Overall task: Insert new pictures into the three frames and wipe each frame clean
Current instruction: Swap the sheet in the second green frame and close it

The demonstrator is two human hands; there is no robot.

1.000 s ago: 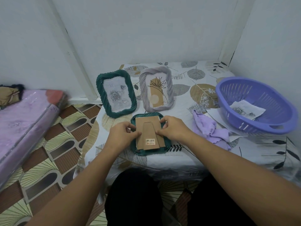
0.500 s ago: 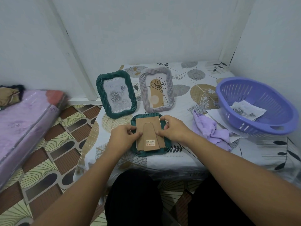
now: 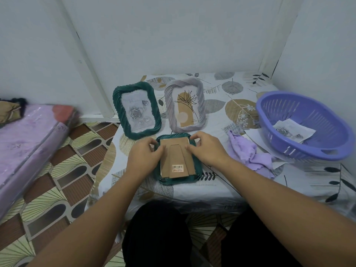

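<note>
A green frame (image 3: 178, 180) lies face down near the table's front edge, its brown cardboard back (image 3: 176, 160) with a barcode sticker facing up. My left hand (image 3: 143, 156) grips the back's left edge with curled fingers. My right hand (image 3: 207, 149) pinches its upper right edge. Behind stand a second green frame (image 3: 137, 109) holding a rose picture and a lilac frame (image 3: 185, 105) with a plant drawing. A purple cloth (image 3: 248, 151) lies crumpled to the right.
A purple basket (image 3: 302, 124) at the right holds a rose picture (image 3: 292, 130), with white paper (image 3: 254, 136) under its near side. The leaf-patterned tablecloth (image 3: 240, 189) covers the table. A pink mattress (image 3: 25, 139) lies on the tiled floor at left. My knees are under the front edge.
Both hands have shifted slightly along the cardboard back's edges. The frame stays face down in the same place.
</note>
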